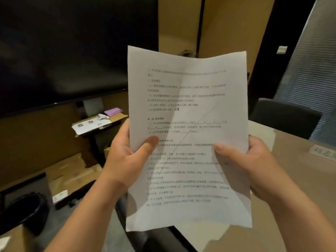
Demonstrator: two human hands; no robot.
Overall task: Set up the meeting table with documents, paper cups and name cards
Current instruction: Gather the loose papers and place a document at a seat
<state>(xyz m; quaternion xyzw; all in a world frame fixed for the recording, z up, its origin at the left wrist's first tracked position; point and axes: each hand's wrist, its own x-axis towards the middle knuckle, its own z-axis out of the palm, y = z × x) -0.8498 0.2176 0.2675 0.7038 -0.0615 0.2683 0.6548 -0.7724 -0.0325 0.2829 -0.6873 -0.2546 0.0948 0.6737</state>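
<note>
1. My left hand (pixel 125 157) grips the document (pixel 187 139) at its left edge, thumb on the printed face.
2. My right hand (pixel 254 164) grips the right edge the same way.
3. I see the document held upright in the air, above the worktop (pixel 300 179).
4. A name card (pixel 323 151) lies on the worktop at right.

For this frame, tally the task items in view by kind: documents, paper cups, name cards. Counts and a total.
Documents: 1, the printed sheet held up by the left hand and the right hand; whether more sheets lie behind it cannot be told.
Paper cups: 0 in view.
Name cards: 1, the name card on the table, cut off at the frame's right edge.
Total: 2
</note>
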